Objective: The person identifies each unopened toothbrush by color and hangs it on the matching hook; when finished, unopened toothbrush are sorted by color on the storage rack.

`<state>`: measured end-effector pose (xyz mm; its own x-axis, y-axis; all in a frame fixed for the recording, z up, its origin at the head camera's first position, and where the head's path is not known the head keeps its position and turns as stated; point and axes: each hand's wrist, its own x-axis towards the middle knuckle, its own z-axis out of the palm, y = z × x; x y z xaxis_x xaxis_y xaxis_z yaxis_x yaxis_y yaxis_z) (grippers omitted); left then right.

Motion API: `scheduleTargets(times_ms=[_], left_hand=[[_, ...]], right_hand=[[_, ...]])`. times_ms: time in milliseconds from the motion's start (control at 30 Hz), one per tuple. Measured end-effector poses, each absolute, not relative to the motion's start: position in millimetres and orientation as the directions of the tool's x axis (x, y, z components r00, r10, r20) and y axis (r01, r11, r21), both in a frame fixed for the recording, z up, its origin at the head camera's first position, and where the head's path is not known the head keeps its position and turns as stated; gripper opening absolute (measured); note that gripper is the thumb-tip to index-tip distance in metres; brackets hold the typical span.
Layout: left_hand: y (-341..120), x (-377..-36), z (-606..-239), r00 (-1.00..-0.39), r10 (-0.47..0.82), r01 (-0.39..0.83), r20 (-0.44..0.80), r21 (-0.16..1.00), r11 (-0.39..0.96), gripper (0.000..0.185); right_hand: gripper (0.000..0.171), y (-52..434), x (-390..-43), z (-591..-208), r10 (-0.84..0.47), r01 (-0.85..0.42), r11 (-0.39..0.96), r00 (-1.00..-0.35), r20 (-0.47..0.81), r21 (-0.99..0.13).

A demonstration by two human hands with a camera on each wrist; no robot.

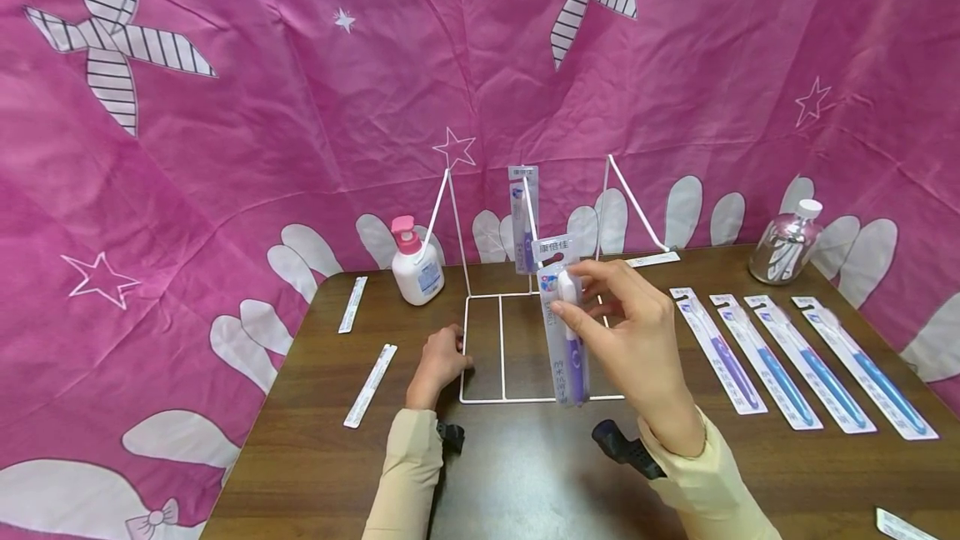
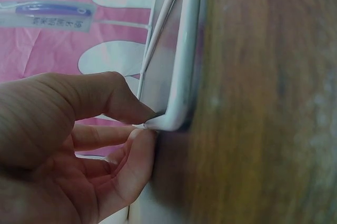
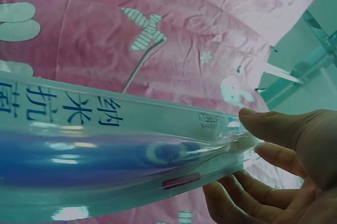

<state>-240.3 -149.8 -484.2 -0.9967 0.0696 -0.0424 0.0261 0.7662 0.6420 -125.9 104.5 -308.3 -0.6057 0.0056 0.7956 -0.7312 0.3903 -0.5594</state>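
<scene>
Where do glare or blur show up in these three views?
Head: pale sheen on the tabletop toward the bottom centre; left wrist: tabletop soft and blurred beside the white wire rack; right wrist: bright white glints on the toothbrush package.

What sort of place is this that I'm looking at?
Probably a staged tabletop set indoors, perhaps mimicking a shop display. A pink printed cloth hangs behind the brown table, a packaged toothbrush hangs on a white wire rack, and four more packs lie in a row.
</scene>
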Motion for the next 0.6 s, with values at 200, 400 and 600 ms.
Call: scheduleTargets(times_ms=[200, 400, 600], left_hand=[[-150.5, -240.7, -484.7, -0.997, 0.070, 0.032, -0.034, 0.636, 0.771, 0.042], [-151.2, -241.7, -487.0, -0.997, 0.066, 0.030, -0.035, 0.631, 0.775, 0.043], [-151.0, -242.9, -487.9, -0.997, 0.063, 0.018, -0.049, 0.634, 0.773, 0.042]], right_hand=[[0.042, 101.6, -130.7, -313.7, -0.040, -0.719, 0.396, -0.634, 0.772, -0.571], [0.043, 99.2, -135.8, -319.2, -0.051, -0.687, 0.407, -0.674, 0.737, -0.601], [0.045, 98.0, -142.1, -323.4, -0.068, -0.663, 0.445, -0.695, 0.716, -0.602]])
